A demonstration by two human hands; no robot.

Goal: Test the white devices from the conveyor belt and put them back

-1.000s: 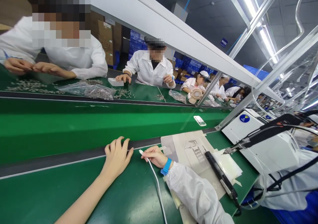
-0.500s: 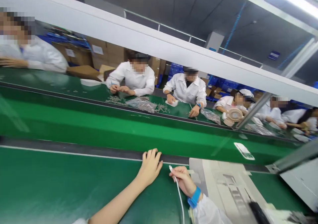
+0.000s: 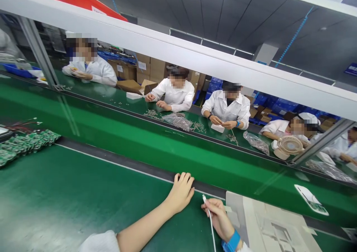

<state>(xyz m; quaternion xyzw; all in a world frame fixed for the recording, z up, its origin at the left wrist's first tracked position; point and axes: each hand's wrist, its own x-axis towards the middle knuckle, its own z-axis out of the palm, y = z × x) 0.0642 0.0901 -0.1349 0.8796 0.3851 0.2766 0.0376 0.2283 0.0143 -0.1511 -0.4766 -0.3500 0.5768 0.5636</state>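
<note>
My left hand (image 3: pixel 182 193) lies palm down at the far edge of the green work surface (image 3: pixel 134 196). Its fingers are slightly apart, reaching over the dark edge strip (image 3: pixel 139 162), and nothing is in them. To its right, my right hand (image 3: pixel 219 214) pinches a white cable (image 3: pixel 212 229) just behind its plug (image 3: pixel 204 198). The plug end points up and away from me; the cable hangs down out of the bottom of the view. A blue band (image 3: pixel 232 241) circles my right wrist.
Taped card sheet (image 3: pixel 251 222) lies right of my hand. Green circuit boards (image 3: pixel 30 144) with wires are piled at left. A white flat part (image 3: pixel 311 200) sits on the green belt (image 3: pixel 134 133). Across it, co-workers handle small parts near plastic bags (image 3: pixel 178 122) and a fan (image 3: pixel 290 144).
The view has turned left, bringing the circuit boards into sight. My hands keep the same pose. A co-worker opposite has brought both hands together.
</note>
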